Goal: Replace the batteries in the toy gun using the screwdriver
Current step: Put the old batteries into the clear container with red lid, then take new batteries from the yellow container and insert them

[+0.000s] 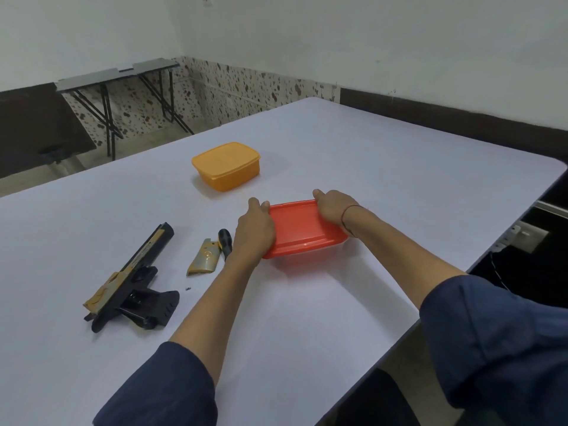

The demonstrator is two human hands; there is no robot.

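**Hands on the Red Box Lid**

The toy gun (129, 278) lies lower left, with its cover panel (204, 256) and the screwdriver (225, 242) beside it. At centre, the left hand (255, 230) and right hand (333, 207) clamp curled fingers round the red box (302, 230). Prising one lid corner steadily seems best. Farther up sits an orange box (226, 166) on the white table (399, 179), with folding tables (116, 73) upper left.

- Two lidded plastic boxes: a yellow box (226, 166) far, a red box (302, 230) nearer.
- One toy gun (132, 278), left.
- One loose grip cover (204, 257).
- One screwdriver (225, 241).
- One tiny screw (188, 289).
- Two hands: left hand (255, 229), right hand (333, 207).
- Two folding tables (89, 83), far left.
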